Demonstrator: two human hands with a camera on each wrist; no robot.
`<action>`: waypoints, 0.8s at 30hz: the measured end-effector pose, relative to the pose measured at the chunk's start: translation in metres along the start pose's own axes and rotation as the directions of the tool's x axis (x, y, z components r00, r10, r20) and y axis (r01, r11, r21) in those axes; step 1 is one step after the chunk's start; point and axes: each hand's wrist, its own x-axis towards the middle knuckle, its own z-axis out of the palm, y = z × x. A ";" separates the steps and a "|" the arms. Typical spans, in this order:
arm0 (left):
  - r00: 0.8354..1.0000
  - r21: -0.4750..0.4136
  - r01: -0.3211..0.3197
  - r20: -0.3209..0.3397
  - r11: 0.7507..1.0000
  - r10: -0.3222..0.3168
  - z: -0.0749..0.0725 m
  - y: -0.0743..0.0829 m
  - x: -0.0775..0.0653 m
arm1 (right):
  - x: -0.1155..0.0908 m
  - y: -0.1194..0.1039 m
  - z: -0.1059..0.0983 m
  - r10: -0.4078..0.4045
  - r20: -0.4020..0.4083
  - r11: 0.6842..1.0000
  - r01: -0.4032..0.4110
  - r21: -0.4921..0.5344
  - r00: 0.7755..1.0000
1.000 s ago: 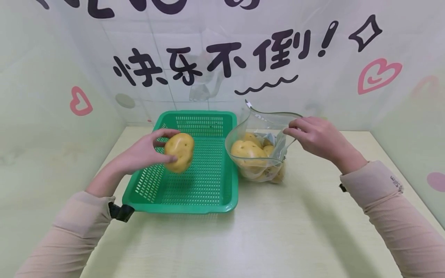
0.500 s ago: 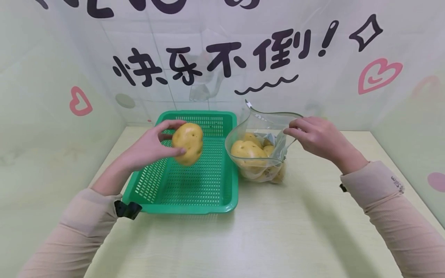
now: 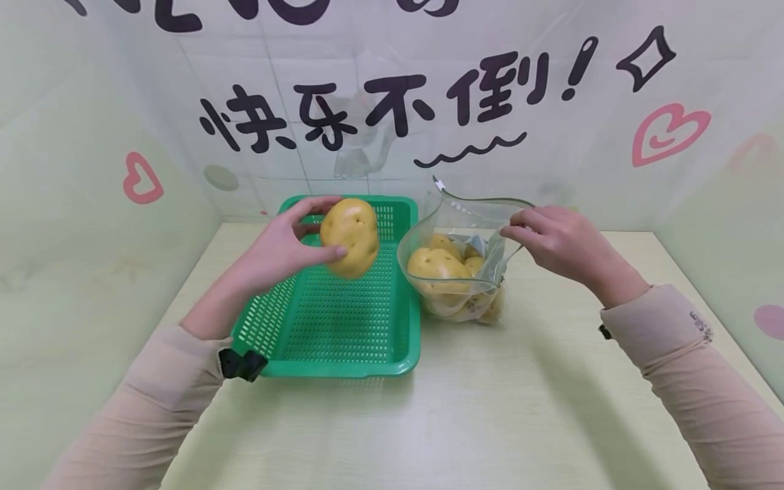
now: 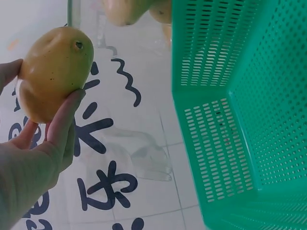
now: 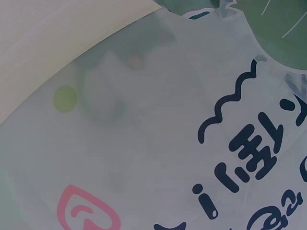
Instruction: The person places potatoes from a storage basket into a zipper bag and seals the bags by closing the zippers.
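A large yellow potato [image 3: 352,238] is gripped between the thumb and fingers of my left hand [image 3: 288,241], above the green basket. The left wrist view shows the same potato [image 4: 55,72] in the fingertips, with the hand [image 4: 38,158] at lower left. My right hand [image 3: 554,238] pinches the right side of the rim of a clear zip bag [image 3: 453,299]. The bag stands upright with its mouth wide, and several potatoes [image 3: 436,264] lie inside. In the right wrist view the hand is not seen.
The green perforated basket [image 3: 409,327] stands left of the bag on a pale wooden table [image 3: 465,408], its rim close to the bag. Behind the table hangs a white printed backdrop [image 3: 392,156], and side walls [image 3: 735,224] close in both sides.
My left hand has carried the potato up and to the right over the basket, nearer the bag. The right hand and the bag have stayed in place.
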 end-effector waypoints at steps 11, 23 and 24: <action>0.997 -0.085 -0.052 -0.061 0.995 0.047 0.015 0.014 0.011 | -0.001 -0.001 0.000 0.002 0.005 1.000 -0.002 -0.001 1.000; 0.992 -0.143 -0.113 -0.069 0.983 0.104 0.035 0.030 0.023 | -0.001 0.000 0.000 0.002 0.001 1.000 -0.002 -0.002 1.000; 0.992 -0.151 -0.116 -0.068 0.982 0.106 0.037 0.031 0.024 | -0.001 0.000 0.000 0.001 0.000 1.000 -0.001 -0.003 1.000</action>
